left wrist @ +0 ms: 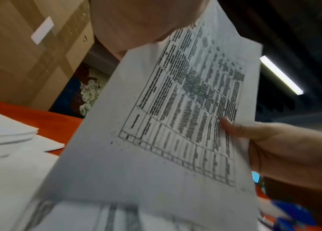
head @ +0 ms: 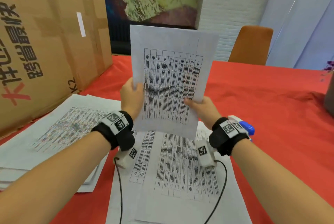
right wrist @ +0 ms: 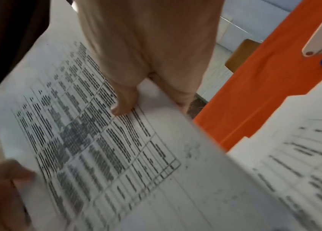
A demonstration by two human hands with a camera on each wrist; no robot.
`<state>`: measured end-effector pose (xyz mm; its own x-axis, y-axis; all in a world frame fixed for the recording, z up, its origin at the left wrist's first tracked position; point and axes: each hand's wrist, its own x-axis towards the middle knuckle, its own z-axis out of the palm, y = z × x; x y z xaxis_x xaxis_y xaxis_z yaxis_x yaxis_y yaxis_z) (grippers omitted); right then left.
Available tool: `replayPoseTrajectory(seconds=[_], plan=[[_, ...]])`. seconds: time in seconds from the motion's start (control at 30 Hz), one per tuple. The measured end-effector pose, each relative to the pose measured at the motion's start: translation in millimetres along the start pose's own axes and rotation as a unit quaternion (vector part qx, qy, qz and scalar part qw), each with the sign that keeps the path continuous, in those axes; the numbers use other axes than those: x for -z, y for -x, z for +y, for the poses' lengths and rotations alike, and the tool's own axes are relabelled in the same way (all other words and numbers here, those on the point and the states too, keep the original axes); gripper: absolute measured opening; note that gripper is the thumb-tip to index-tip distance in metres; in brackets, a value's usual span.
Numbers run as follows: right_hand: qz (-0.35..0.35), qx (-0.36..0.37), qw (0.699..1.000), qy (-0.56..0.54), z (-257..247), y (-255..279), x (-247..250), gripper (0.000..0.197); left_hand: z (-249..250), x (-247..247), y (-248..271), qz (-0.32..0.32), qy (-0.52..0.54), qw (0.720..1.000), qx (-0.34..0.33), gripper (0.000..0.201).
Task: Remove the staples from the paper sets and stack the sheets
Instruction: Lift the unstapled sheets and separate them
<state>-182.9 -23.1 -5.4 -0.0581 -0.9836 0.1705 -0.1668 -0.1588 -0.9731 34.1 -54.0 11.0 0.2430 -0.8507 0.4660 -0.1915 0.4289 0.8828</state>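
Note:
I hold a white printed sheet (head: pixel 169 79) with a table on it upright above the red table. My left hand (head: pixel 131 95) grips its left edge, thumb on the front. My right hand (head: pixel 200 105) pinches its right edge, thumb on the print (right wrist: pixel 123 107). The same sheet (left wrist: pixel 175 109) fills both wrist views (right wrist: pixel 96 140). More printed sheets (head: pixel 177 178) lie flat under my hands. A thicker pile of papers (head: pixel 54 133) lies at the left. A blue and white staple remover (head: pixel 245 127) lies behind my right wrist. No staple shows.
A large cardboard box (head: pixel 45 42) stands on the table at the left, against the paper pile. An orange chair (head: pixel 251 44) is behind the table's far edge. A dark vase (head: pixel 329 99) sits at the right edge. Red tablecloth (head: pixel 262 97) spreads to the right.

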Motion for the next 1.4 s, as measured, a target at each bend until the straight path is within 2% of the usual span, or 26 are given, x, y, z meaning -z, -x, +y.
replayPoseTrajectory(seconds=[0.1,0.2,0.3,0.43,0.47,0.57,0.63,0.73,0.8,0.87,0.93,1.03,1.13,1.23,1.27,1.3,1.37,1.4], plan=[[-0.004,0.029,0.999,-0.013,-11.2,-0.1,7.7,0.005,6.9,8.5,-14.0,-0.016,-0.015,1.0,-0.021,0.018],[-0.065,-0.009,0.998,0.0,-12.2,5.9,16.3,0.008,17.5,17.8,-31.0,-0.052,0.029,0.998,0.006,0.027],[-0.125,-0.04,0.991,-0.02,-13.9,10.3,18.0,0.021,31.8,18.5,-37.8,-0.085,0.055,0.995,0.024,0.031],[-0.069,-0.013,0.993,-0.095,-29.9,5.8,11.4,0.053,35.1,6.5,-29.2,-0.087,0.024,0.996,0.002,0.026],[-0.055,-0.006,0.993,-0.101,-33.0,4.9,10.6,0.056,34.3,4.7,-26.7,-0.085,0.014,0.996,0.0,0.024],[-0.046,0.003,0.997,-0.066,-38.6,5.8,12.7,0.038,32.9,6.7,-24.5,-0.085,-0.031,0.996,-0.02,0.02],[-0.044,0.018,0.998,-0.039,-41.6,10.0,16.7,0.033,35.2,10.4,-19.9,-0.081,-0.029,0.996,-0.039,0.024],[-0.031,0.074,0.993,-0.091,-58.8,15.8,18.7,0.03,56.3,11.4,-11.9,-0.053,0.059,0.991,-0.109,0.035],[-0.011,0.122,0.985,-0.119,-71.7,14.6,17.5,0.028,75.6,8.0,-8.3,-0.026,0.109,0.981,-0.162,0.032],[0.02,0.144,0.981,-0.128,-76.1,10.4,17.2,0.026,85.5,2.7,-6.2,0.012,0.129,0.974,-0.184,0.027],[0.036,0.122,0.985,-0.117,-63.2,9.4,14.4,0.024,76.3,-2.8,-2.1,0.038,0.118,0.979,-0.161,0.027],[0.016,0.047,0.997,-0.062,-21.0,14.5,4.7,0.021,36.8,-10.2,12.2,0.023,0.048,0.994,-0.096,0.018],[-0.032,-0.008,0.997,0.07,2.0,13.0,6.4,0.012,17.2,-9.1,13.6,0.035,-0.049,0.993,-0.099,0.014],[-0.017,-0.055,0.989,0.138,0.4,-0.6,40.2,0.009,23.9,5.4,-5.4,0.054,-0.113,0.988,-0.089,0.014],[0.017,-0.059,0.978,0.201,-0.6,-6.8,57.4,0.006,25.0,12.4,-12.6,0.048,-0.129,0.987,-0.08,0.011],[0.06,-0.058,0.946,0.313,-1.9,-13.1,75.5,0.007,22.8,17.9,-18.1,0.03,-0.142,0.987,-0.063,0.012],[0.1,-0.108,0.819,0.554,4.0,-22.2,110.0,0.023,14.9,25.7,-17.4,-0.042,-0.174,0.984,-0.023,0.016],[0.086,-0.17,0.76,0.621,7.6,-20.8,121.0,0.034,7.8,26.5,-12.9,-0.089,-0.19,0.978,-0.008,0.014]])
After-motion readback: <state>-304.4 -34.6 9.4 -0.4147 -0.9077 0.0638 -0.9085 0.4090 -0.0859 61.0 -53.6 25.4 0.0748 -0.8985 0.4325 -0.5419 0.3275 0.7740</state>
